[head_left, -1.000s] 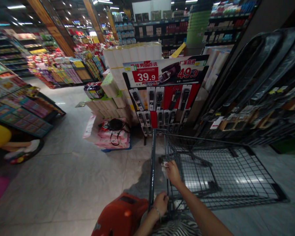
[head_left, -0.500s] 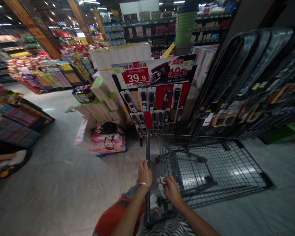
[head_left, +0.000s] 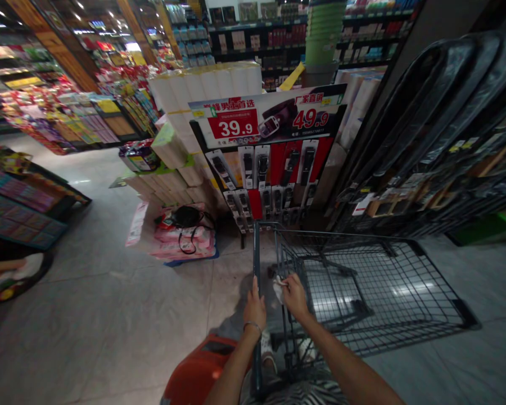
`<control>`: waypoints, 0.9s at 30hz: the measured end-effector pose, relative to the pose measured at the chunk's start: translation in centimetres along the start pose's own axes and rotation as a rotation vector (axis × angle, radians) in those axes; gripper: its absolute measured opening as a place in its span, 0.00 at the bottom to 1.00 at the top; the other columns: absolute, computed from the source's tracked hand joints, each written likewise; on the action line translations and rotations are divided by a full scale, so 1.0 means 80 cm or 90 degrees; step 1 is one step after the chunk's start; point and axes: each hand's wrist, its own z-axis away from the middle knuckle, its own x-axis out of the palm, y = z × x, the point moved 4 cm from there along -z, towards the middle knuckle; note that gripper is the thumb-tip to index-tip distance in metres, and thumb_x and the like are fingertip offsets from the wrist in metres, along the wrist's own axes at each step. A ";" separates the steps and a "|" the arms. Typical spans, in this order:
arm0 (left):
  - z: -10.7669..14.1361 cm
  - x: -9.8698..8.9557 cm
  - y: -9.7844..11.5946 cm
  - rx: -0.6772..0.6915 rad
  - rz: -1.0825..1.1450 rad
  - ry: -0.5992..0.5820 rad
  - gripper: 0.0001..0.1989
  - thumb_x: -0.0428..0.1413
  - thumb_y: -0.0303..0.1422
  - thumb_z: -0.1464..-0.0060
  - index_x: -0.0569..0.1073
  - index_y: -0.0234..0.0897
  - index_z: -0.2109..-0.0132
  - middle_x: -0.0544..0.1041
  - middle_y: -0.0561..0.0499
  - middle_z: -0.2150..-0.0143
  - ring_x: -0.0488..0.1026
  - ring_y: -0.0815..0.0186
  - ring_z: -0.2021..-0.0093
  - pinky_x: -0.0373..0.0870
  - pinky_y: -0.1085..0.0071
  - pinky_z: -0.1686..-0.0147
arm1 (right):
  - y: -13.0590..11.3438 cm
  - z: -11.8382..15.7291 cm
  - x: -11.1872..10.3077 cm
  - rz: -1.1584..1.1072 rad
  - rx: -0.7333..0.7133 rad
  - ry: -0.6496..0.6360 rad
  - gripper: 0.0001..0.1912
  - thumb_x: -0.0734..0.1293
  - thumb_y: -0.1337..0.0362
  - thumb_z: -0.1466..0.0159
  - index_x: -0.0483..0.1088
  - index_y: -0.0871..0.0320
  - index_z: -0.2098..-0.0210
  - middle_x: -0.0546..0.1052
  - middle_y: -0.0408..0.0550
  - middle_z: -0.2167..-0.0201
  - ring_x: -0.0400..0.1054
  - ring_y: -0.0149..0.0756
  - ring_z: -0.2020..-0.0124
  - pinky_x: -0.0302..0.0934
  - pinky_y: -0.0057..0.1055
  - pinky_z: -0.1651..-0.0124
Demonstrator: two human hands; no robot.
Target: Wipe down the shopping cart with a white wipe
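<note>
In the head view, my left hand (head_left: 255, 308) rests on the dark handle bar (head_left: 257, 253) of a shopping cart, its index finger lying along the bar and the other fingers bent round it. A bracelet circles that wrist. My right hand (head_left: 294, 296) is closed on a crumpled white wipe (head_left: 279, 289), just right of the bar and over the near end of the cart. The wire basket (head_left: 388, 292) of the shopping cart stretches to the right, and floor shows through its mesh. My palms are hidden.
A belt display (head_left: 270, 163) with a price sign stands beyond the cart. Left of it are stacked paper packs (head_left: 164, 180) and pink packages with a black bag (head_left: 186, 217). Black-wrapped goods (head_left: 417, 112) hang at the right. An orange-red rounded object (head_left: 202, 368) stands by my left forearm.
My left hand has shifted slightly along the handle toward me, its index finger now straightened. My right hand, with the white wipe, has moved a little farther away. The view has tilted down slightly.
</note>
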 end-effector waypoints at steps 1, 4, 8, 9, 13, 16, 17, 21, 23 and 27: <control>0.000 0.000 0.000 -0.002 0.005 0.000 0.31 0.42 0.27 0.40 0.44 0.39 0.31 0.71 0.41 0.48 0.75 0.64 0.54 0.69 0.72 0.58 | 0.002 0.000 -0.005 0.002 0.002 0.014 0.13 0.64 0.56 0.34 0.69 0.60 0.59 0.73 0.46 0.60 0.69 0.33 0.60 0.66 0.37 0.56; 0.002 0.003 -0.002 -0.008 0.016 0.004 0.31 0.42 0.27 0.39 0.44 0.40 0.31 0.71 0.42 0.48 0.74 0.65 0.53 0.68 0.72 0.55 | 0.009 -0.009 -0.020 0.010 0.011 0.056 0.13 0.63 0.56 0.34 0.69 0.60 0.58 0.73 0.46 0.59 0.69 0.34 0.59 0.66 0.39 0.55; 0.002 0.010 -0.006 -0.017 0.021 0.017 0.31 0.42 0.27 0.39 0.42 0.38 0.31 0.71 0.41 0.48 0.74 0.63 0.53 0.69 0.70 0.54 | 0.003 -0.037 -0.024 0.016 -0.012 0.052 0.13 0.63 0.56 0.34 0.69 0.60 0.56 0.72 0.48 0.55 0.68 0.36 0.55 0.65 0.41 0.51; 0.002 0.012 -0.007 -0.017 0.020 0.020 0.31 0.41 0.27 0.39 0.42 0.37 0.31 0.71 0.40 0.49 0.74 0.63 0.54 0.69 0.69 0.55 | -0.001 -0.044 -0.021 0.016 -0.026 0.031 0.13 0.63 0.56 0.34 0.69 0.59 0.56 0.72 0.48 0.55 0.68 0.36 0.55 0.65 0.41 0.51; 0.000 0.017 -0.009 -0.017 0.006 0.023 0.31 0.41 0.27 0.39 0.42 0.38 0.31 0.71 0.42 0.50 0.75 0.64 0.56 0.70 0.71 0.59 | -0.009 -0.064 -0.004 0.026 -0.075 -0.074 0.14 0.63 0.56 0.34 0.70 0.60 0.57 0.74 0.47 0.57 0.69 0.34 0.58 0.66 0.39 0.53; 0.002 0.017 -0.008 -0.032 -0.011 0.018 0.31 0.41 0.28 0.39 0.43 0.40 0.31 0.71 0.42 0.50 0.75 0.65 0.60 0.70 0.72 0.64 | -0.003 -0.078 0.000 0.052 -0.088 -0.125 0.15 0.64 0.56 0.34 0.69 0.60 0.55 0.74 0.47 0.56 0.70 0.34 0.58 0.67 0.39 0.54; 0.004 0.016 -0.007 -0.037 -0.017 0.015 0.31 0.41 0.28 0.39 0.43 0.41 0.31 0.71 0.43 0.51 0.75 0.65 0.61 0.69 0.72 0.65 | -0.001 -0.084 0.000 0.063 -0.094 -0.141 0.15 0.64 0.56 0.35 0.69 0.60 0.55 0.74 0.48 0.56 0.70 0.34 0.58 0.67 0.40 0.54; 0.008 0.011 -0.002 -0.053 -0.035 -0.001 0.30 0.40 0.28 0.38 0.44 0.42 0.31 0.71 0.44 0.53 0.74 0.66 0.63 0.67 0.73 0.66 | 0.003 -0.113 0.006 0.101 -0.122 -0.195 0.15 0.64 0.56 0.35 0.69 0.59 0.53 0.73 0.48 0.54 0.69 0.36 0.55 0.67 0.41 0.52; 0.009 0.009 0.000 -0.059 -0.043 -0.011 0.30 0.40 0.28 0.38 0.44 0.43 0.31 0.71 0.45 0.53 0.74 0.67 0.64 0.67 0.73 0.66 | 0.001 -0.132 0.011 0.116 -0.130 -0.209 0.15 0.64 0.56 0.35 0.69 0.59 0.53 0.73 0.49 0.53 0.69 0.37 0.54 0.66 0.42 0.51; 0.011 0.008 0.000 -0.067 -0.057 -0.028 0.29 0.40 0.28 0.37 0.44 0.44 0.31 0.70 0.45 0.53 0.74 0.66 0.62 0.66 0.73 0.65 | -0.003 -0.177 0.021 0.129 -0.121 -0.203 0.16 0.64 0.57 0.35 0.68 0.58 0.52 0.72 0.49 0.51 0.69 0.37 0.52 0.66 0.43 0.50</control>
